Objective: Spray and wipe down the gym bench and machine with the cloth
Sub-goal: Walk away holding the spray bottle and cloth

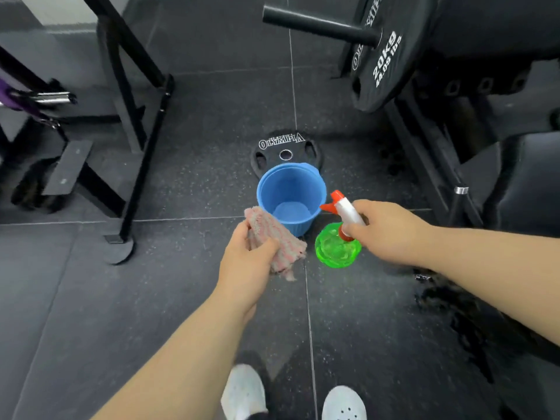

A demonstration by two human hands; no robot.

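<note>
Cloth [277, 241] gripped in our left hand [247, 265] | right hand [386, 230] grasps spray bottle [339, 242] by bucket [291, 197] | bench, machine not yet wiped, we judge.

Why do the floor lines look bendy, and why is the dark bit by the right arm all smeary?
Head view: the wide-angle lens bows the pale seams of the grey speckled floor toward the edges; the dark patch at the right looks smeared, cause unclear; the translucent green spray bottle and blue plastic bucket near the centre look sharp.
</note>
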